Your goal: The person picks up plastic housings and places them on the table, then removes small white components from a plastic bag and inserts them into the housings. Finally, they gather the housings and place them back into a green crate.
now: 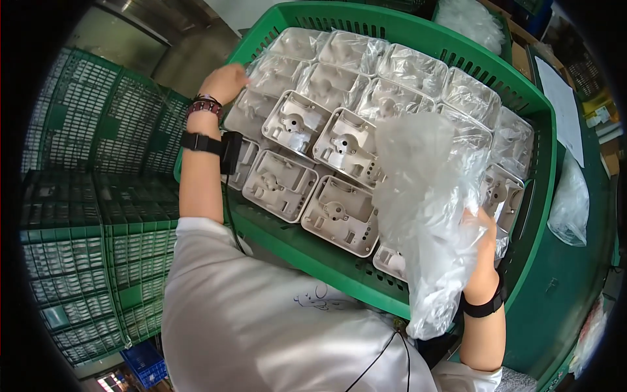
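My right hand is closed around a large crumpled bunch of clear plastic bags, which hangs over the front right of a green crate. My left hand is at the crate's far left, with curled fingers against the plastic over a bagged housing; what they grip, if anything, is hidden. Rows of pale box-shaped plastic housings fill the crate. The far ones are wrapped in clear film. Several nearer ones lie bare and face up, such as one housing and another housing. The bags cover part of the right side.
Stacked green mesh crates stand on the left, above a blue crate. A green table is on the right with a clear bag and a white sheet. More clear plastic sits behind the crate.
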A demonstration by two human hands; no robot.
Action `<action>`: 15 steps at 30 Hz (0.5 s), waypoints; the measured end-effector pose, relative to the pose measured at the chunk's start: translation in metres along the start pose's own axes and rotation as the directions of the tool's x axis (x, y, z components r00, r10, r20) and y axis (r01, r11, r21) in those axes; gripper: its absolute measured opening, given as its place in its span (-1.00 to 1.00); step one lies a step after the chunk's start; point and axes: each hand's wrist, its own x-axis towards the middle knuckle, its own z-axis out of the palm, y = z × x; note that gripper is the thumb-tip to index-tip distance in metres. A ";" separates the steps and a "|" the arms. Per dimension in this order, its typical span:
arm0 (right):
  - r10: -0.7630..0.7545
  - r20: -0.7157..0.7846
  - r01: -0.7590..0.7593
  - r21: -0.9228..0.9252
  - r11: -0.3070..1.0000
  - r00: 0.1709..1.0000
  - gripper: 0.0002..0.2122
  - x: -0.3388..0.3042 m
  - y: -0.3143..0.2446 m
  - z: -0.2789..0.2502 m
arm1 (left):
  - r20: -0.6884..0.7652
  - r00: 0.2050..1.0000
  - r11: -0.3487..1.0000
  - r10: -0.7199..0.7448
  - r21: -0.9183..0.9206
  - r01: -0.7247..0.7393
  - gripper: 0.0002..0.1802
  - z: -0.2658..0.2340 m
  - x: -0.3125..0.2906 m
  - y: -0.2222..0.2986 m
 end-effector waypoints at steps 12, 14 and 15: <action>-0.087 -0.157 0.070 -0.110 0.991 0.984 -0.67 -0.005 0.003 -0.014 | 0.091 0.939 0.937 -0.331 0.152 0.315 -0.74 0.023 0.014 0.007; -0.193 -0.170 0.153 -0.222 0.963 0.966 -0.66 -0.002 0.000 -0.017 | 0.088 0.929 0.919 -0.358 0.207 0.335 -0.76 0.022 0.015 0.006; -0.246 -0.172 0.193 -0.279 0.941 0.954 -0.66 -0.002 -0.001 -0.019 | 0.086 0.932 0.921 -0.351 0.209 0.328 -0.76 0.018 0.016 0.004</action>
